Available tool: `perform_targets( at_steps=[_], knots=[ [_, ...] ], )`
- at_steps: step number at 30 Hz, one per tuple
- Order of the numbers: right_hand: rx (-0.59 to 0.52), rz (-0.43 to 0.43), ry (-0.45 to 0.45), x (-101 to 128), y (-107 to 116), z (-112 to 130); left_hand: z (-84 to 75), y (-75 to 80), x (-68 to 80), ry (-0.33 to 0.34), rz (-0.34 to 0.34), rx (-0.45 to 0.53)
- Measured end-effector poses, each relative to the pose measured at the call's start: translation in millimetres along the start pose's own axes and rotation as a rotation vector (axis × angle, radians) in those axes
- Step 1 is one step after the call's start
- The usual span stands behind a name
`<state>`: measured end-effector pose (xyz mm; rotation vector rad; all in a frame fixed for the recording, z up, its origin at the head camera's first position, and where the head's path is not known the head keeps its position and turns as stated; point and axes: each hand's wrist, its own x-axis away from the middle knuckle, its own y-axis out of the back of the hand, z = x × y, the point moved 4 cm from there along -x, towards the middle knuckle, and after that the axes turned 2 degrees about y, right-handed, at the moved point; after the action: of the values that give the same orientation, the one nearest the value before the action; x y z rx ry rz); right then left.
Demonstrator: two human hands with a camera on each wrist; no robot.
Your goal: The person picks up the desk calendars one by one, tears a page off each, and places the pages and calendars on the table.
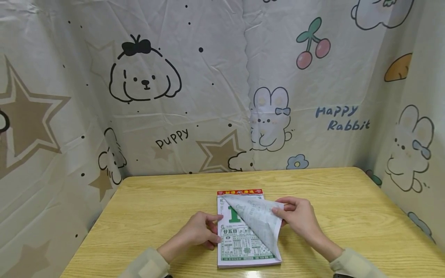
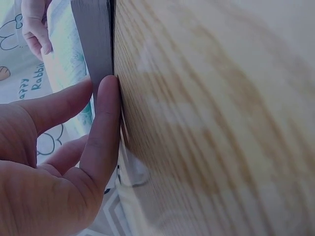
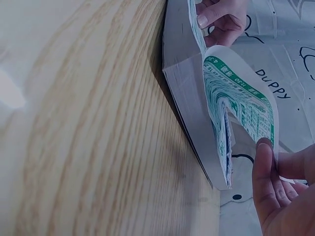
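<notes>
A thick tear-off calendar (image 1: pixel 240 241) with green print and a red top strip lies on the table. My left hand (image 1: pixel 201 229) holds its left edge. In the left wrist view, the fingertips (image 2: pixel 107 86) are against the calendar's side (image 2: pixel 93 39), low near the tabletop. The right hand (image 1: pixel 300 216) pinches a top sheet (image 1: pixel 259 216) by its lifted edge between thumb and fingers. That sheet curls diagonally up from the lower right, its pale back showing, with a green "1" partly uncovered beneath. In the right wrist view, the curled page (image 3: pixel 246 98) arches above the calendar block.
The calendar rests toward the front of a light wood-grain table (image 1: pixel 156 200). A pale curtain (image 1: pixel 215 77) with cartoon puppies, rabbits, stars and cherries hangs behind the table and along both sides.
</notes>
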<state>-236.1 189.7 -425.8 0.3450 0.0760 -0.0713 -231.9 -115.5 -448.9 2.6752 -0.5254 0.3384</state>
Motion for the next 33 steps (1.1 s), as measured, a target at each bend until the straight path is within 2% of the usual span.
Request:
perform_targets(
  at_steps=[23,33],
  knots=[
    [0.041,0.011,-0.035,-3.2,3.1,-4.5,1.6,1.8,-2.3,0.013,-0.011,-0.034],
    [0.055,0.012,-0.017,-5.6,5.6,-8.5,1.2,2.2,-1.1,0.012,-0.013,-0.036]
  ],
)
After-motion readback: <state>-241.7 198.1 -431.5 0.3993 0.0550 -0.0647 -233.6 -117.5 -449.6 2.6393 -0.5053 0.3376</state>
